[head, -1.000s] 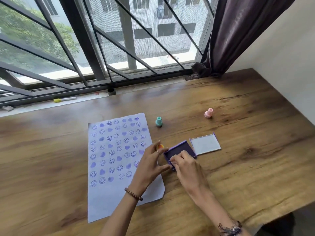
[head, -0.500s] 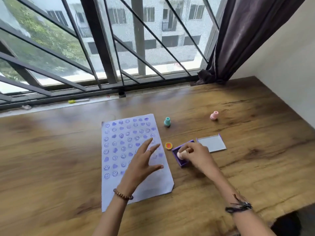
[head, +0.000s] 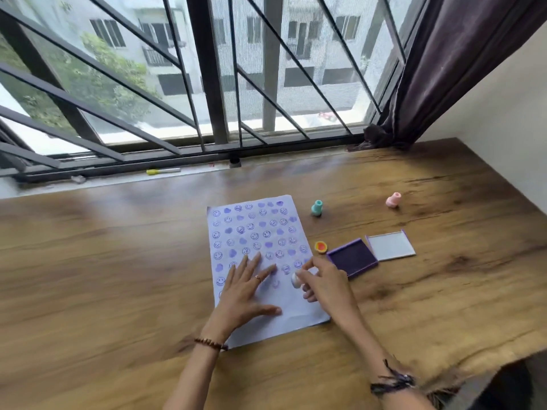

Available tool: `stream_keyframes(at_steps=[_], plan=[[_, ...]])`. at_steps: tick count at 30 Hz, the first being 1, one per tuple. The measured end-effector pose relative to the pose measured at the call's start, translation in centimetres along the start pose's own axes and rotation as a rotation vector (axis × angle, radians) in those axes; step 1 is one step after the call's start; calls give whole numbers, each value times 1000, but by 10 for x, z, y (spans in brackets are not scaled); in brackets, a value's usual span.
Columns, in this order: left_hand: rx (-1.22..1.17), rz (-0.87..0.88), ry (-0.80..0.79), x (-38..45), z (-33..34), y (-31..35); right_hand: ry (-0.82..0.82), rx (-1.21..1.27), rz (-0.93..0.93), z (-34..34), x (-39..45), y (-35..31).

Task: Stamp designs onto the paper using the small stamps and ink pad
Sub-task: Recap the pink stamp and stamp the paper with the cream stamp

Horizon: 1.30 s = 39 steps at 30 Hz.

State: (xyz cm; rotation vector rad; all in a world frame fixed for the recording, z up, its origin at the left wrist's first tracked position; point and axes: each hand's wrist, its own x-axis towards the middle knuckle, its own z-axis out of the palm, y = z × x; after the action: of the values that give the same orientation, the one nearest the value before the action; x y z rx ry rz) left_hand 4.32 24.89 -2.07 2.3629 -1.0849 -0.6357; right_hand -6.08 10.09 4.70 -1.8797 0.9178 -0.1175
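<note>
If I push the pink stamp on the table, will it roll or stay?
The pink stamp lies tipped on its side, so it would probably roll, likely in a curve given its flared end. It looks small and plastic, probably very light, so a slight nudge may move it.

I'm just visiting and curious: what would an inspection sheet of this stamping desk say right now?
Surface: wooden table, bare around the work.
Job's things: paper with rows of purple prints; open ink pad, its lid alongside; teal stamp upright, pink stamp tilted.
Clutter: orange cap.
Grips: left hand flat on paper; right hand holds a white stamp.
Cables: nothing seen.
Surroundings: barred window, curtain.
</note>
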Motion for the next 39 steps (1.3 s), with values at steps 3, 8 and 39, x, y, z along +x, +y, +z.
stream_keyframes(at_steps=[3, 8, 39], plan=[[1, 2, -1, 1, 2, -1, 36, -40, 14, 9, 2, -3], [-30, 9, 10, -1, 1, 0, 57, -196, -13, 23, 6, -6], [-268, 73, 242, 34, -6, 38, 242, 643, 315, -62, 42, 24]])
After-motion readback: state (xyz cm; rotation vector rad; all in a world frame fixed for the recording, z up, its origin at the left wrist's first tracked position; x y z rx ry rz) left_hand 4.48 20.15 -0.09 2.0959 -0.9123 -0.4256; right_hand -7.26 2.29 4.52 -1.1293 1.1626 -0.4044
